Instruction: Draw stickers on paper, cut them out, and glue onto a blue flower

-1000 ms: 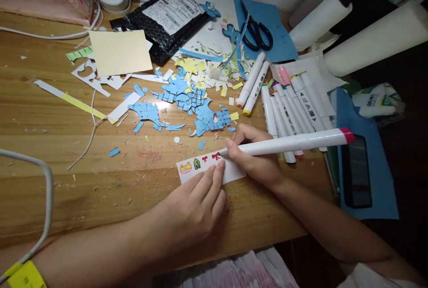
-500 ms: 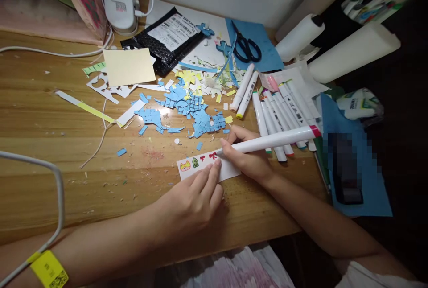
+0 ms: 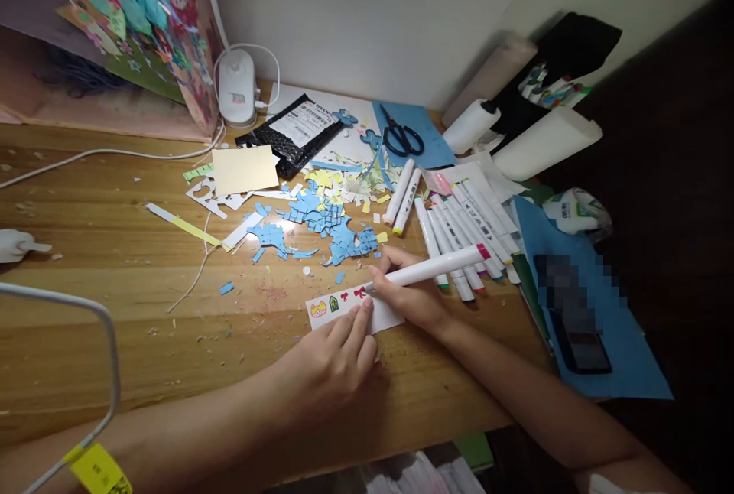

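A white paper strip (image 3: 349,307) with small drawings (an orange cat face, a green house, two red bows) lies on the wooden desk (image 3: 115,249). My left hand (image 3: 336,360) rests flat on the strip's near edge, fingers stretched out, pinning it. My right hand (image 3: 410,295) grips a white marker with a red end cap (image 3: 436,267); its tip touches the strip by the second red bow.
A heap of blue and yellow paper scraps (image 3: 321,222) lies just beyond the strip. Several white markers (image 3: 459,238) lie to the right, with a phone on blue paper (image 3: 579,341). Scissors (image 3: 401,138), paper rolls (image 3: 539,144), a black packet (image 3: 298,131) and a lamp base (image 3: 236,89) stand farther back.
The view has pulled back and tilted up, showing more wall and a decorated board at left. Both hands stay on the strip, the marker tip still at the red bow.
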`<state>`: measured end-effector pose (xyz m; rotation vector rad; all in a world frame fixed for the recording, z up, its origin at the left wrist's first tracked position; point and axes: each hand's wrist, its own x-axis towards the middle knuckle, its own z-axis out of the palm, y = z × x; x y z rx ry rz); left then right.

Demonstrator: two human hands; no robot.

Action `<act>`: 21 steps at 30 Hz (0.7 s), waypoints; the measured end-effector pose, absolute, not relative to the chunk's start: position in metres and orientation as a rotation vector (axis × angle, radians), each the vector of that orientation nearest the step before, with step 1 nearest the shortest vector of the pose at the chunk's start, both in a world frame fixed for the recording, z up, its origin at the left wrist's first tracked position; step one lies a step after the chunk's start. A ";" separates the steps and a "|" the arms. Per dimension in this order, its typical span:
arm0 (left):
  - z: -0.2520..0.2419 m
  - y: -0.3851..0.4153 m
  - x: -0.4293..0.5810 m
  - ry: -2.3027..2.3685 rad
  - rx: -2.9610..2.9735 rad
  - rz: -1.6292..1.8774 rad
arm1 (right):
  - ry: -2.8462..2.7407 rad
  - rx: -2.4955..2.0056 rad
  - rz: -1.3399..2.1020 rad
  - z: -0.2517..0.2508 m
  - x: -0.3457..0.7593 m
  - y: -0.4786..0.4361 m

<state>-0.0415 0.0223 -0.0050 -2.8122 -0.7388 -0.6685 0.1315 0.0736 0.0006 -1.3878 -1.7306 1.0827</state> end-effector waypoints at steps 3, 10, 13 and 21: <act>-0.006 0.021 -0.041 -0.742 -2.808 -0.661 | -1.720 -1.378 1.093 0.000 0.131 0.075; -0.010 0.021 -0.042 -0.737 -2.797 -0.626 | -1.718 -1.373 1.076 -0.001 0.131 0.074; -0.010 0.021 -0.042 -0.742 -2.801 -0.625 | -1.705 -1.382 1.067 0.000 0.131 0.074; -0.011 0.021 -0.041 -0.742 -2.794 -0.626 | -1.707 -1.393 1.067 0.000 0.130 0.073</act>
